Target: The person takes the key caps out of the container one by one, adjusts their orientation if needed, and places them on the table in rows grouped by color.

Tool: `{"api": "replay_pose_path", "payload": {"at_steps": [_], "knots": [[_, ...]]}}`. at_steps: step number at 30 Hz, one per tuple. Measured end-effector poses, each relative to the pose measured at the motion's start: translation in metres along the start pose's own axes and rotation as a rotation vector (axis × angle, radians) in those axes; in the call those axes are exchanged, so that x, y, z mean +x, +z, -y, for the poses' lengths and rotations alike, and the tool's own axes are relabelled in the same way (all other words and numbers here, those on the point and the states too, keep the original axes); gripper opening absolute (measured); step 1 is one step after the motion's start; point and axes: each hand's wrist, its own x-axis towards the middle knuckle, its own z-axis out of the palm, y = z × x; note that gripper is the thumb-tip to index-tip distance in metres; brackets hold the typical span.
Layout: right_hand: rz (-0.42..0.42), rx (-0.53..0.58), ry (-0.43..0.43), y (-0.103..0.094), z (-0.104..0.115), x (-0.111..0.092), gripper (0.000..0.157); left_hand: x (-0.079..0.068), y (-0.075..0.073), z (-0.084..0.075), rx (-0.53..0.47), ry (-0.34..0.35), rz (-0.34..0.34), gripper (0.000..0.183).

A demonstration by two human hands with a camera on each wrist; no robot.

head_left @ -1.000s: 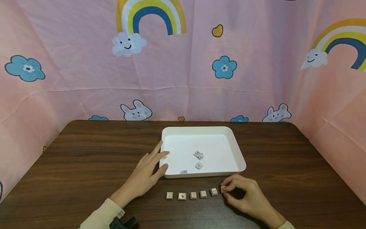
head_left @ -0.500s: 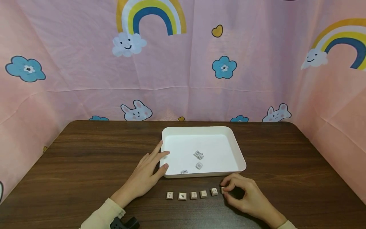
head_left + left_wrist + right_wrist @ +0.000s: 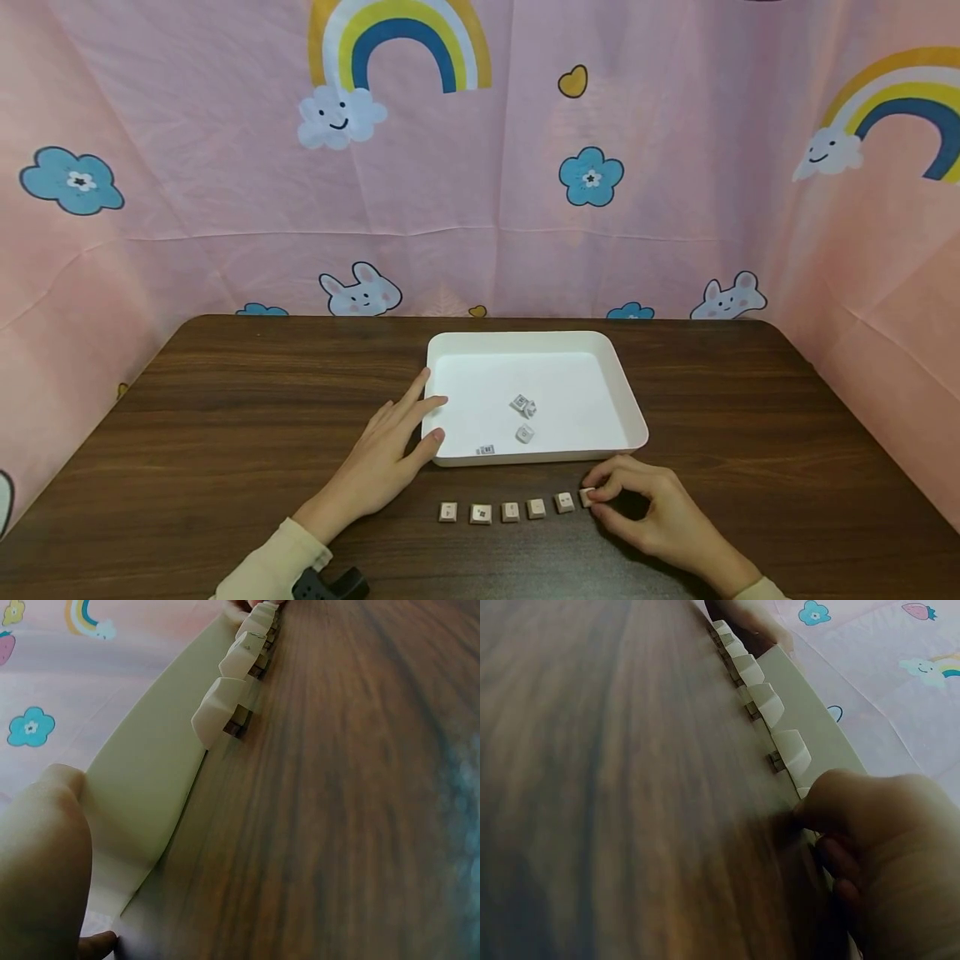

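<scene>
Between thumb and index finger, my right hand (image 3: 652, 508) pinches a white keycap (image 3: 587, 497) at the right end of a row on the brown table (image 3: 285, 400). To its left stand several more keycaps, among them one with a printed symbol (image 3: 481, 514) and a leftmost one (image 3: 447, 512). Dark stubs show under the keycaps (image 3: 219, 711) in the left wrist view. With fingers spread, my left hand (image 3: 375, 467) rests against the left side of the white tray (image 3: 540, 457). Inside the tray lie several loose keycaps, one by itself (image 3: 524, 433); two others (image 3: 522, 406) touch.
A pink cloth (image 3: 450, 192) with rainbows, clouds and rabbits hangs behind and beside the table. The tray's front wall (image 3: 799, 705) runs close behind the row of keycaps. A black device (image 3: 330, 585) sits on my left wrist by the pale sleeve (image 3: 273, 558).
</scene>
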Motion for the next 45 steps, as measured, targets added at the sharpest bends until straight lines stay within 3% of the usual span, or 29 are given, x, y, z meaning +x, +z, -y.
{"api": "replay_pose_path", "payload": {"at_steps": [17,20,23,28,35,41,45], "knots": [[0.002,-0.08,0.112,-0.001,0.002,-0.002,0.044,0.0,0.0,-0.001,-0.003,0.001,0.0,0.047],[-0.065,-0.075,0.036,-0.001,0.001,-0.002,0.045,0.0,0.001,-0.002,-0.007,0.0,0.003,0.047],[-0.189,-0.069,-0.074,-0.001,-0.001,-0.001,0.043,0.001,0.001,-0.002,-0.008,0.001,0.005,0.047],[-0.376,-0.087,-0.175,-0.002,-0.003,0.003,0.027,0.001,0.001,-0.001,-0.005,0.002,0.004,0.047],[-0.499,-0.143,-0.128,-0.001,-0.003,0.011,0.029,0.001,-0.002,-0.001,0.007,0.0,0.006,0.046],[-0.514,-0.169,-0.107,-0.005,-0.009,0.022,0.03,0.002,-0.002,-0.001,0.002,0.001,0.007,0.046],[-0.497,-0.148,-0.02,-0.009,-0.012,0.028,0.031,0.002,-0.001,-0.001,0.001,0.003,0.012,0.046]]}}
